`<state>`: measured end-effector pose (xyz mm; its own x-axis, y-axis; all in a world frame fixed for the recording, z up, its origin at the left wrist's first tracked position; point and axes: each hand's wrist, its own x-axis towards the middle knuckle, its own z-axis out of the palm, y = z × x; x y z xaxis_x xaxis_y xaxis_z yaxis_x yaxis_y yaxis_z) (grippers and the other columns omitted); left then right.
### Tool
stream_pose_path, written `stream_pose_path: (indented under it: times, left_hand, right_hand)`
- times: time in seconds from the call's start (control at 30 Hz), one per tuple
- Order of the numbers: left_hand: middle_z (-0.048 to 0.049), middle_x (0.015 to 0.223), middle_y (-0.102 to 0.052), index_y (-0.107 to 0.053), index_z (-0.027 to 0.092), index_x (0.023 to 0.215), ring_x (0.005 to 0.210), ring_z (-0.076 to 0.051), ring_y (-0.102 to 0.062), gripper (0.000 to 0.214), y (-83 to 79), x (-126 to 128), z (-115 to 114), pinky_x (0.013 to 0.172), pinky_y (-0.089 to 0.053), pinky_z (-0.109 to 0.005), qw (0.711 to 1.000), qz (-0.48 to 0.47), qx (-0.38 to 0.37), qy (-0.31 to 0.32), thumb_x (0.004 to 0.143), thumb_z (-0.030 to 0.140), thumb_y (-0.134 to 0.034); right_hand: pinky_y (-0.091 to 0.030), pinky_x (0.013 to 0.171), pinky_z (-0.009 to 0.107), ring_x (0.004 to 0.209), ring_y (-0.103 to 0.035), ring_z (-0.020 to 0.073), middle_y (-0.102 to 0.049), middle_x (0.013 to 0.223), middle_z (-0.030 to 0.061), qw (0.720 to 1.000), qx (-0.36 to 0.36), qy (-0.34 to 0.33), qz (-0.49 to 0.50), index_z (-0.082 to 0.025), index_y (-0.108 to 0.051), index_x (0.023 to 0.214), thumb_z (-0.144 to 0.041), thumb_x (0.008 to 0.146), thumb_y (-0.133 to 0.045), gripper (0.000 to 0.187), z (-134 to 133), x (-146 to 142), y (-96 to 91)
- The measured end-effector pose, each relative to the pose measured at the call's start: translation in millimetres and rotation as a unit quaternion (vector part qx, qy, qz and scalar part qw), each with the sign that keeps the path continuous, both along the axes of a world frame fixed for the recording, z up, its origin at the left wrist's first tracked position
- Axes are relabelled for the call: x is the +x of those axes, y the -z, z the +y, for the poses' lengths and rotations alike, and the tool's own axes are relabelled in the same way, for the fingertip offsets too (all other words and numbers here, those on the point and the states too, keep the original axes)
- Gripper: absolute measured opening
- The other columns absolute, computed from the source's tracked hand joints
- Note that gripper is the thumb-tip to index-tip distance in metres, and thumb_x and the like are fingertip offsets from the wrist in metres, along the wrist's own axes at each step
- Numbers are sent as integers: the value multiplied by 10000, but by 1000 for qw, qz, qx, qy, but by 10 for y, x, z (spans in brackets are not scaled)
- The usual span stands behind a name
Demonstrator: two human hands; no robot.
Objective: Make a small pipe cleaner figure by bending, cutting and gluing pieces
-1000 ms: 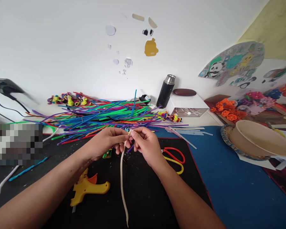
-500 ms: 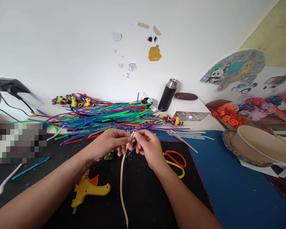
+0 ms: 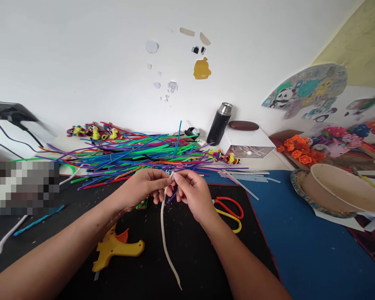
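Observation:
A long cream pipe cleaner (image 3: pixel 165 233) hangs from my fingertips and curves down over the black mat, its lower end pointing to the right. My left hand (image 3: pixel 151 185) pinches it just below the upper end, between thumb and forefinger. Right beside it, my right hand (image 3: pixel 192 191) closes thumb and fingers on the tip; the exact folding there is too small to make out. Under my left forearm lies a yellow glue gun (image 3: pixel 120 248) with an orange trigger. Scissors (image 3: pixel 233 210) with red and yellow handles sit by my right wrist, their blades hidden.
Behind my hands spreads a heap of coloured pipe cleaners (image 3: pixel 128 154). A black thermos (image 3: pixel 219 125) stands beside a white box (image 3: pixel 253 143). At right is a cream bowl (image 3: pixel 340 187) on the blue mat (image 3: pixel 287 233). A twisted blue stem (image 3: pixel 39 221) lies at left.
The pipe cleaner's lower part has swung to the right and its free end has come up into view. Both hands keep their pinch at the top, nearly in place.

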<state>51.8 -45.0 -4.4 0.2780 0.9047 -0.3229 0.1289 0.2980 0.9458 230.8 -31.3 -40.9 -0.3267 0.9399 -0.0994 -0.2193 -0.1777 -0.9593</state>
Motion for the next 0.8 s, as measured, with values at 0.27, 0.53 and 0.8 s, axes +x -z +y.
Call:
stream_pose_path:
  times: [0.27, 0.53, 0.8]
  left_hand:
    - [-35, 654, -706, -726, 149, 759, 519, -123, -597, 484, 1, -6, 2, 479, -470, -221, 1000, -4, 3, -11, 763, 622, -827]
    - [-37, 656, -701, -717, 156, 747, 522, -127, -591, 443, -5, 5, -1, 480, -464, -226, 1000, 3, 2, -10, 792, 590, -797]
    - [-30, 632, -686, -729, 148, 746, 514, -120, -588, 467, 6, -9, 1, 483, -470, -220, 1000, -3, 4, -5, 792, 607, -804]
  right_hand:
    - [-281, 401, 214, 432, -495, 109, -521, 512, -67, 1000, -9, -8, 23, -193, -699, 945, -568, 858, -748, 388, -2, 4, -5]
    - [-276, 399, 212, 434, -500, 111, -527, 515, -64, 1000, -7, -11, 19, -195, -700, 928, -581, 859, -743, 394, -1, 6, -1]
    - [-273, 397, 211, 442, -505, 104, -551, 538, -56, 1000, -5, -16, 14, -199, -685, 880, -572, 846, -767, 382, 2, 5, -17]
